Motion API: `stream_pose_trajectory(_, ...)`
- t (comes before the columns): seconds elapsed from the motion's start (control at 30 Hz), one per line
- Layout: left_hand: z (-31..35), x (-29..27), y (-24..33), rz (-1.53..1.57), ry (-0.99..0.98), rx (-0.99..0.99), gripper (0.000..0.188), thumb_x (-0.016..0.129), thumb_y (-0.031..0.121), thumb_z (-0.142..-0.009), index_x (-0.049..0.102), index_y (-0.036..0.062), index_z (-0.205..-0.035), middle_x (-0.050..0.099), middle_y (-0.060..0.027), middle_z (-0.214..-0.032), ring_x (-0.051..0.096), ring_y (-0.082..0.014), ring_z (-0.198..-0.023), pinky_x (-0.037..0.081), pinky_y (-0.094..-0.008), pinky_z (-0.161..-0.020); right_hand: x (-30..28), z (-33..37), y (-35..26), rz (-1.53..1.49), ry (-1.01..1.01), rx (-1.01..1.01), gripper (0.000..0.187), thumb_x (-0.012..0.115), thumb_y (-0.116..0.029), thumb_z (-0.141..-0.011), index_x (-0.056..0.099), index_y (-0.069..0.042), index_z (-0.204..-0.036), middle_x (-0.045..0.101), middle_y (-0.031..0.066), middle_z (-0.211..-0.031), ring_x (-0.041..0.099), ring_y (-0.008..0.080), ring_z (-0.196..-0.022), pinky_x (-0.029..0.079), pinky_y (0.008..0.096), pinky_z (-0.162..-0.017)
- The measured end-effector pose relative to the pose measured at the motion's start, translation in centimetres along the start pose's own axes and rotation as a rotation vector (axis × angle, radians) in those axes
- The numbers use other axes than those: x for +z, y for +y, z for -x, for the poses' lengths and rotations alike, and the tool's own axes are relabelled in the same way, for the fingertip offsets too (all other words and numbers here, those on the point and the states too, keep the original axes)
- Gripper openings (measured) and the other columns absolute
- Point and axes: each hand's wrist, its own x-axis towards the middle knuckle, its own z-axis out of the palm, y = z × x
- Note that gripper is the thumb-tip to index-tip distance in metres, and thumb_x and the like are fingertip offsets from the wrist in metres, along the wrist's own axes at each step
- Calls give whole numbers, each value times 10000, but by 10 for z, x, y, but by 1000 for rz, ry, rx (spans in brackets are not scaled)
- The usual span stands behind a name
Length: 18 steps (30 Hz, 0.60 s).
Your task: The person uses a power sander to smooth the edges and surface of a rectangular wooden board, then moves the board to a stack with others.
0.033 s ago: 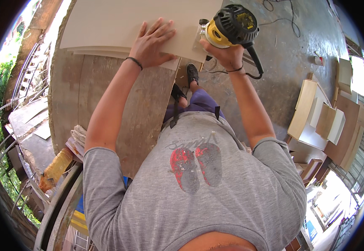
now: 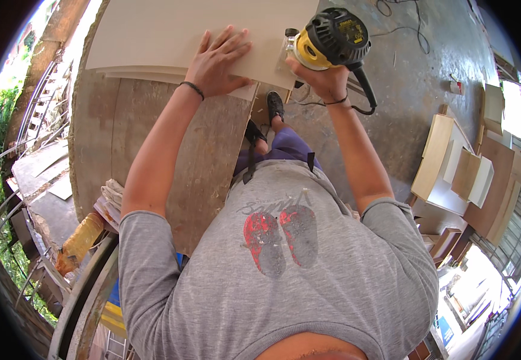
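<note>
My left hand (image 2: 217, 65) lies flat with fingers spread on a pale, smooth board (image 2: 146, 36). More sheets show under the board's near edge, stacked on a worn wooden workbench (image 2: 158, 132). At the board's right edge my right hand (image 2: 319, 79) is wrapped round the yellow body of a trim router (image 2: 337, 37) with a black motor top. The router's base meets the board's edge; its bit is hidden from this view. A thick black cord (image 2: 365, 87) hangs from the router, passing beside my right wrist.
Loose cable (image 2: 421, 36) lies on the grey concrete floor (image 2: 386, 120) at the far right. Pale cabinet boxes (image 2: 443, 156) stand on the right, with a small tin (image 2: 456, 87) beyond them. My shoe (image 2: 275, 105) is beside the bench edge. A yellowish roll (image 2: 80, 240) sits at left.
</note>
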Motion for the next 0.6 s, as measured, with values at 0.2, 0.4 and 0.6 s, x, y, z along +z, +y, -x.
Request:
stream_pose_trajectory(0.2, 1, 3, -1, -17, 19, 3, 746, 709, 521, -718, 489, 248, -1376, 321, 23, -1526, 208, -206, -1440, 103, -513, -1176, 1, 13, -6, 40, -59, 11, 444, 844, -215, -665, 665, -39, -1031, 697, 41, -959, 663, 131, -857, 538, 290, -795)
stream_pose_trajectory(0.4, 1, 0, -1, -14, 13, 6, 748, 706, 526, -720, 485, 249, -1379, 318, 18, -1527, 210, -204, -1439, 101, -503, -1180, 3, 23, -13, -23, -89, 45, 434, 834, -210, -682, 661, -44, -1044, 690, 40, -976, 657, 131, -867, 533, 293, -807)
stream_pose_trajectory(0.6, 0, 0, -1, -8, 17, 7, 781, 717, 543, -711, 482, 225, -1384, 315, 20, -1528, 203, -204, -1440, 107, -485, -1182, 4, 30, -22, -47, -114, 51, 414, 814, -201, -703, 656, -40, -1050, 681, 43, -978, 650, 143, -881, 529, 300, -816)
